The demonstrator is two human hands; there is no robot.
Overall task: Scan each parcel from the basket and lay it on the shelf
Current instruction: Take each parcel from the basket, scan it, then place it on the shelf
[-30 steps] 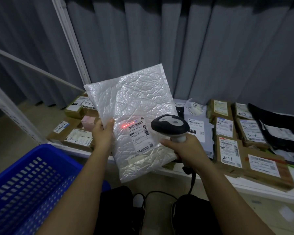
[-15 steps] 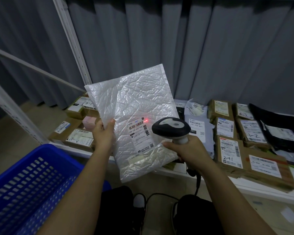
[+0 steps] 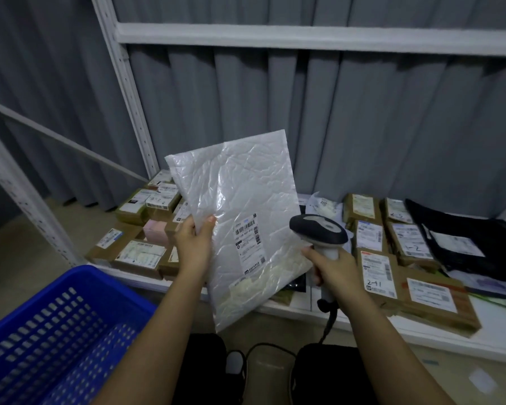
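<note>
A white bubble mailer (image 3: 240, 206) with a barcode label stands upright in front of me, pinched at its left edge by my left hand (image 3: 195, 244). My right hand (image 3: 332, 266) grips the handle of a black and grey barcode scanner (image 3: 319, 230), whose head sits just right of the label. No red light shows on the label. The low white shelf (image 3: 421, 331) lies behind and below the mailer. The blue basket (image 3: 56, 331) is at the lower left, and I see no parcels in the part that shows.
Several brown cardboard parcels (image 3: 415, 293) with labels cover the shelf on the right, with a black bag (image 3: 462, 244) behind them. More boxes (image 3: 135, 252) and a pink one sit on the left. A white upright post (image 3: 123, 83) and grey curtain stand behind. The scanner cable hangs down between my knees.
The red scan light on the label has gone out. The mailer has tilted slightly, and the view now takes in more of the shelving above.
</note>
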